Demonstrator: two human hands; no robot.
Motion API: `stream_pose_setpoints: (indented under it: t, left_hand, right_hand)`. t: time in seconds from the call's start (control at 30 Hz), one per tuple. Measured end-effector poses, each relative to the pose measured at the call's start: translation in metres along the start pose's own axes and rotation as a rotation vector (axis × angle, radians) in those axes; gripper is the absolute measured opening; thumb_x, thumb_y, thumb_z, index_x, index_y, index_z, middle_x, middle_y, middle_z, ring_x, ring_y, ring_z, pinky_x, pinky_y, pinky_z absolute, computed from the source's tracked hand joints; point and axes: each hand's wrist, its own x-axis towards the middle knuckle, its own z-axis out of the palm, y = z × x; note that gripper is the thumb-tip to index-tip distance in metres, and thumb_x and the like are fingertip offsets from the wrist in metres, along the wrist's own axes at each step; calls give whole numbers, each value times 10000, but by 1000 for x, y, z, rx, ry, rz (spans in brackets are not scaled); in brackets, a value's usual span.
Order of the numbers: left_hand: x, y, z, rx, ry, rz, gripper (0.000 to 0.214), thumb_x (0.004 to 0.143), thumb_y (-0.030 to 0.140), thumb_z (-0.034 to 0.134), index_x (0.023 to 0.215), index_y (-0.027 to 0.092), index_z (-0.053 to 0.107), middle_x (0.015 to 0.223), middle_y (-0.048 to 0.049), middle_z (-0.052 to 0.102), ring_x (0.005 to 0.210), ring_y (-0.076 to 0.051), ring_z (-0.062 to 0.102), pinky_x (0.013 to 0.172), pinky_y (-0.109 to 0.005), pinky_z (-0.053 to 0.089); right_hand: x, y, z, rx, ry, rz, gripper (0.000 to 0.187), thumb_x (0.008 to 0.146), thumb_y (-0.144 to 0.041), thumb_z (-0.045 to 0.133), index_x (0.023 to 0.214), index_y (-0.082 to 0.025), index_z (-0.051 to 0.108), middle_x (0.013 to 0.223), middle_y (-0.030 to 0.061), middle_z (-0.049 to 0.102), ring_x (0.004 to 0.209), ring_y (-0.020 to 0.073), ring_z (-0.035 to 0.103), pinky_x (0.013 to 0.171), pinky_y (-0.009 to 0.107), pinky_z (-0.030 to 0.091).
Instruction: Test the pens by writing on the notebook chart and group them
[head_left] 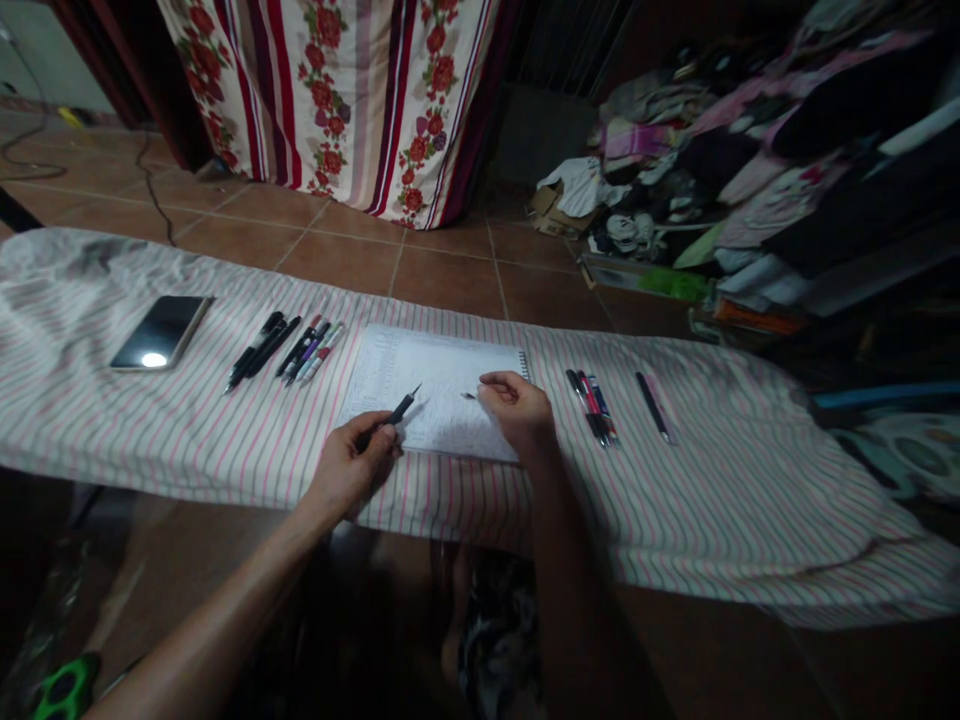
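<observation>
The left hand (358, 450) held a black pen (403, 407) in its grip; the right hand (517, 405) pinched a small piece (469, 396) over the notebook (450, 360).

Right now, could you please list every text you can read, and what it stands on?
None is legible.
Notebook: faint writing, too small and blurred to read.
Held pen and pens beside the notebook: any print is too small to read.
Phone: no text shows.

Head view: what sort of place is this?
Probably a room in a home: a floral curtain hangs beyond the striped cloth, and what look like clothes lie heaped at upper right.
</observation>
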Motion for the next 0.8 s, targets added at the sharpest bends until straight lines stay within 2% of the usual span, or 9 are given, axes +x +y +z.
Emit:
stream_pose_setpoints:
  t: [0.13,0.27,0.53,0.7,0.8]
  left_hand:
    - [0,1,1,-18,-3,-13,333,679,382,683,909,144,647,638,10,617,570,-99,578,547,-215,461]
    - [0,2,1,32,-4,0,353,682,393,679,921,136,644,643,-4,631,588,-117,594,550,-224,464]
    - [0,0,1,81,-8,10,348,702,402,657,934,143,652,641,-17,646,599,-131,604,552,-237,475]
    - [1,-2,0,78,-31,18,365,701,422,656,937,143,653,633,-20,646,607,-137,608,563,-249,483]
    - [1,-4,0,58,-26,17,381,692,427,663,937,136,651,647,-32,652,624,-149,620,578,-262,493]
  right_hand:
    - [-2,3,-6,-133,47,5,214,685,-310,568,809,-169,670,736,47,673,658,174,601,673,305,467]
    - [-3,5,-6,-276,45,-62,209,706,-267,530,809,-192,695,761,46,679,708,190,603,718,322,457]
    - [-4,8,7,-475,24,-167,251,735,-167,514,887,-168,714,832,81,661,704,179,583,765,304,445]
    - [-5,10,16,-534,-23,-166,259,746,-139,526,934,-146,704,889,108,655,835,210,591,812,300,434]
    - [-5,14,19,-567,-17,-168,248,751,-142,516,915,-165,700,879,97,647,813,204,587,806,299,430]
